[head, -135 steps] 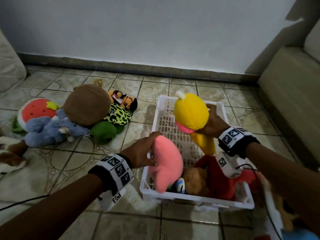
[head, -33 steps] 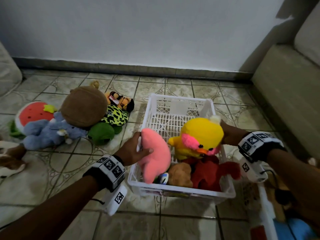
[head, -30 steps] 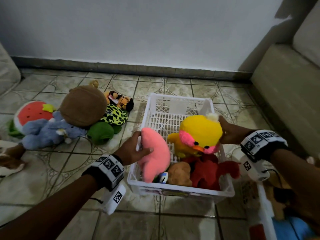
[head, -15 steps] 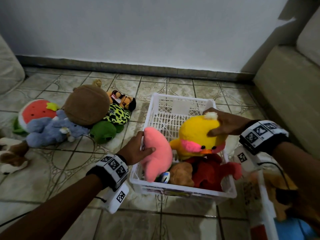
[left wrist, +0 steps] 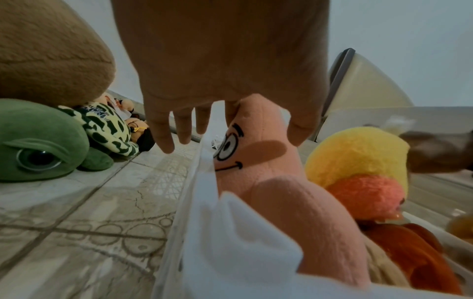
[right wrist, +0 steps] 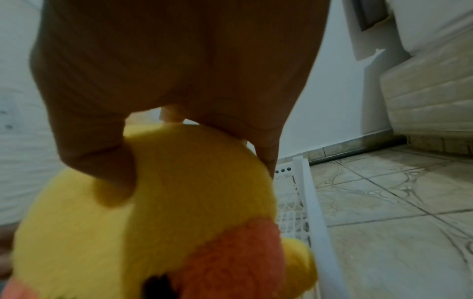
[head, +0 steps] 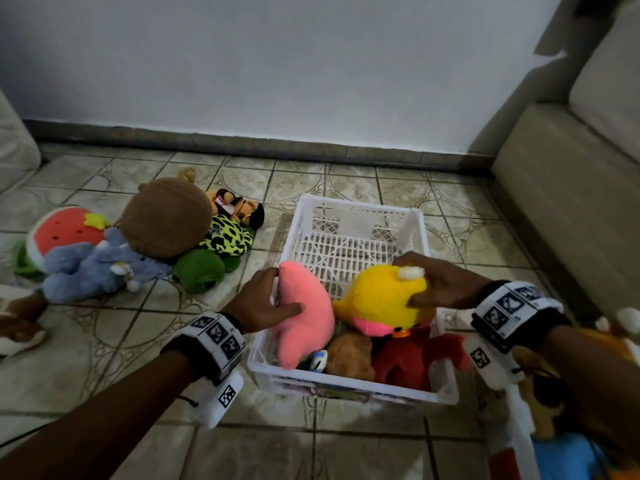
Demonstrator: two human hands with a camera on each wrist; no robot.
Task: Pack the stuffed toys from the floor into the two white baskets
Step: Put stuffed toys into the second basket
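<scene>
A white basket (head: pixel 360 206) stands on the tiled floor in front of me. My left hand (head: pixel 287 289) grips a pink star toy (head: pixel 304 327) that leans against the basket's left wall. In the left wrist view, the thumb of that hand (left wrist: pixel 263 123) lies on the star toy (left wrist: pixel 258 161) and the other fingers hang outside the wall. My right hand (head: pixel 407 280) grips the head of a yellow duck toy (head: pixel 377 303) from above, thumb pressed into it. The duck (right wrist: pixel 179 202) rests on a red toy (head: pixel 408 358) and a brown toy (head: pixel 349 355) in the basket's near half.
On the floor to the left lie a big brown plush (head: pixel 166 223), a green turtle (head: pixel 204 271), a blue-grey plush (head: pixel 90 271), a watermelon plush (head: pixel 62 230) and a small doll (head: pixel 239 209). A second basket (head: pixel 519 427) with toys sits at bottom right. A sofa (head: pixel 571 202) runs along the right.
My right hand has moved from the duck's far side onto the top of its head, and the duck has sunk lower onto the toys. My left hand still holds the pink star.
</scene>
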